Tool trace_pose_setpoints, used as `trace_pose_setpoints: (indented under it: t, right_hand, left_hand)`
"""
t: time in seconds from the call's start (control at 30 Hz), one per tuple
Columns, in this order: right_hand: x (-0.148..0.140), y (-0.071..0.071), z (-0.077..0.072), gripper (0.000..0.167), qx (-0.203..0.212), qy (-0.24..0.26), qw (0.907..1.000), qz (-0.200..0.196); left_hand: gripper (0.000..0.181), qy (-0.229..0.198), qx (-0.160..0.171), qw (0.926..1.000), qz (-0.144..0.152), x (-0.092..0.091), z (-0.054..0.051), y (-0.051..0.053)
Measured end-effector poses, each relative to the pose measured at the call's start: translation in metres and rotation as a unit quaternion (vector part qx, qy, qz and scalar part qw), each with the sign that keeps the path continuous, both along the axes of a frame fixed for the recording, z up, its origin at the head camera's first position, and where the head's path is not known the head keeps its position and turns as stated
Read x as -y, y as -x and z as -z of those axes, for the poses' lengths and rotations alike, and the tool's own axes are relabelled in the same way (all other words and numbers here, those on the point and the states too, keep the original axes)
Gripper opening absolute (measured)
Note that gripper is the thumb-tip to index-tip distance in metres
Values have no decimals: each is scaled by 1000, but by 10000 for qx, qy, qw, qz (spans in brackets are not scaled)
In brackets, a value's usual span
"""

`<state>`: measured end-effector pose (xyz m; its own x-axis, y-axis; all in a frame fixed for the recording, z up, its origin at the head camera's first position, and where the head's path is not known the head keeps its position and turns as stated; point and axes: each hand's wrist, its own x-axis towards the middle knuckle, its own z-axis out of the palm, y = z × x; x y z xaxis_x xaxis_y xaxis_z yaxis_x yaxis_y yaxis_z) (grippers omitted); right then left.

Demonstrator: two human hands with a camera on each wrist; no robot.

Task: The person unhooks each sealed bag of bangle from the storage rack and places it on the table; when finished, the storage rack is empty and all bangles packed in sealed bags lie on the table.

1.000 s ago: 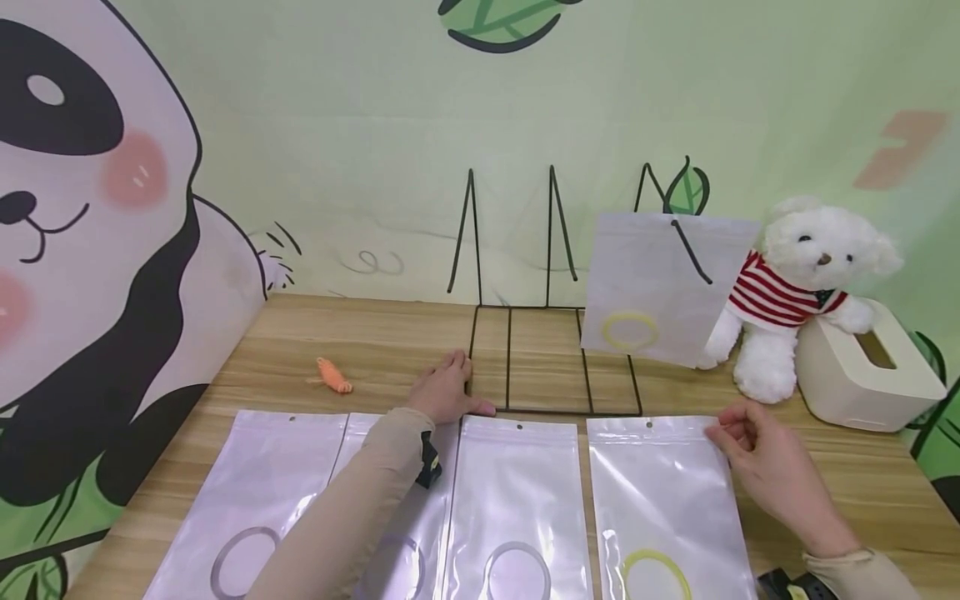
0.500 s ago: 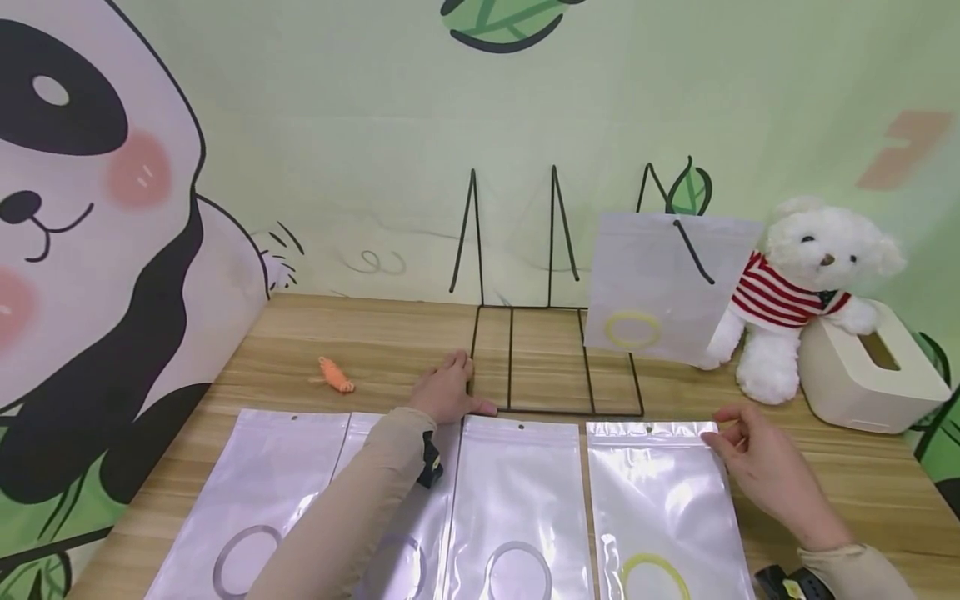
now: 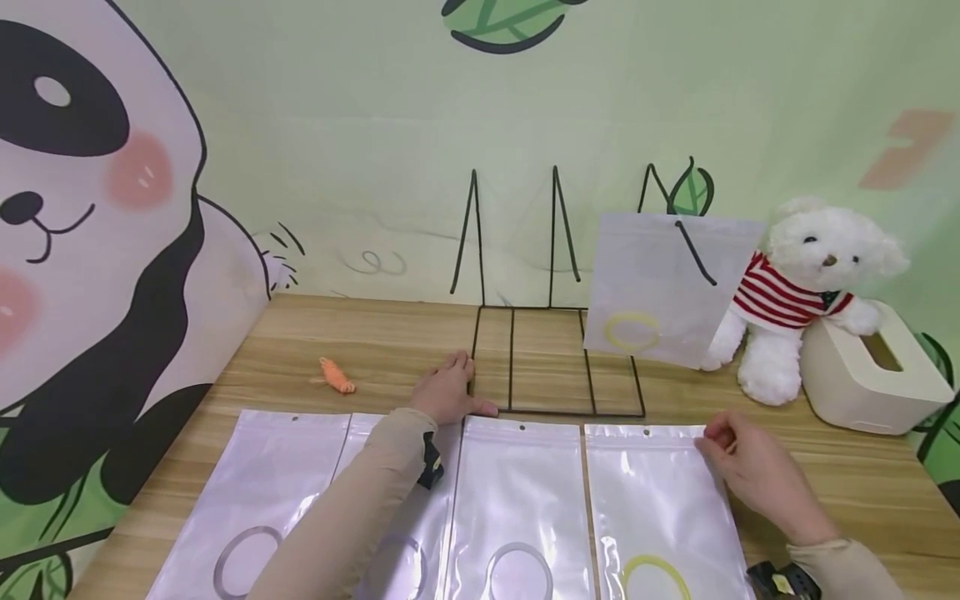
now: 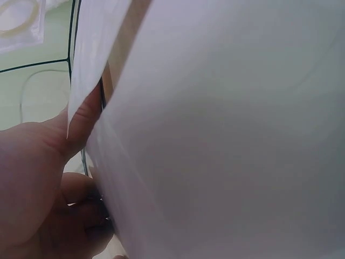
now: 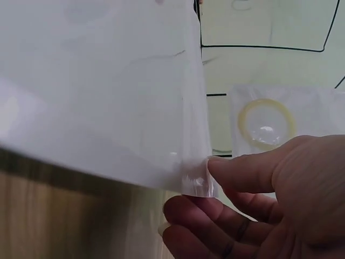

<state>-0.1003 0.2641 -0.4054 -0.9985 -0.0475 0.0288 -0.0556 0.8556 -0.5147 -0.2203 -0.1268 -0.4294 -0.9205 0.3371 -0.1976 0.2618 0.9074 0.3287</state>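
Several clear zip bags lie in a row on the wooden table, among them a left bag (image 3: pixel 262 475) and a third bag (image 3: pixel 521 492). My right hand (image 3: pixel 753 475) pinches the top right corner of the rightmost zip bag (image 3: pixel 648 492), which contains a yellow ring (image 3: pixel 658 560). In the right wrist view, thumb and fingertips grip that bag's (image 5: pixel 135 108) corner. My left hand (image 3: pixel 444 396) rests at the front left corner of a black wire rack (image 3: pixel 511 358), fingers along its left bar, thumb beside the front bar. The left forearm hides part of the second bag (image 3: pixel 362 425).
Another zip bag (image 3: pixel 675 292) with a yellow ring hangs from the rack's right hook. A white teddy bear (image 3: pixel 772 358) and a cream tissue box (image 3: pixel 862 379) stand at the right. A small orange object (image 3: pixel 337 376) lies on the table at the left.
My right hand has shifted slightly left and toward me, and the top edge of the rightmost bag has come down with it. The left hand stays in place.
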Motion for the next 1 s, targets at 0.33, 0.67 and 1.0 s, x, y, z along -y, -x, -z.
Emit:
trace_pose_setpoints:
  t: [0.33,0.67,1.0]
  right_hand:
    - [2,3,3,17,55,-325,9994,-75]
    - [-1,9,-22,17,-216,-383,9987,-264]
    - [2,20,-74,24,-1788,-66,9837,200]
  left_hand:
    - [100,-22,-9,10000,-36,-1,2,0]
    - [101,-46,17,10000,-76,0,4,1]
    - [100,-96,-10,9999,-108,-1,4,1]
